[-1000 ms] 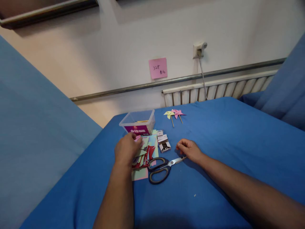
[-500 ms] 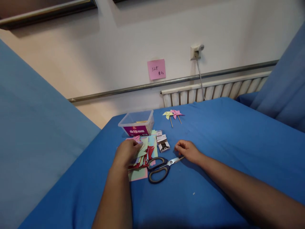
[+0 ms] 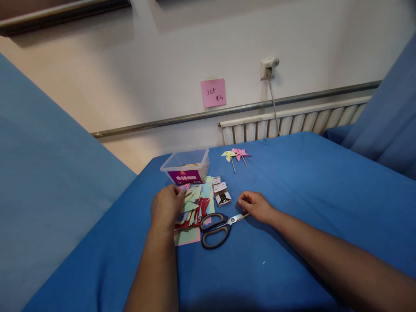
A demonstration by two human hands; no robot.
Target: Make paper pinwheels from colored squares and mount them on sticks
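my left hand (image 3: 165, 207) slid toward the frame's left over the paper scraps (image 3: 196, 203), grip i cannot tell; right hand (image 3: 255, 206) stays curled closed beside the scissors (image 3: 218, 227).

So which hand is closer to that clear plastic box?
Left. The left hand lies on the paper scraps just before the box; the right hand rests farther right, by the scissors.

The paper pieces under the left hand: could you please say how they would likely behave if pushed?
The paper pieces look thin and loosely overlapped, so they would probably scatter. Lifted, each would likely flop, weighing almost nothing. The left hand resting on them probably pins some down.
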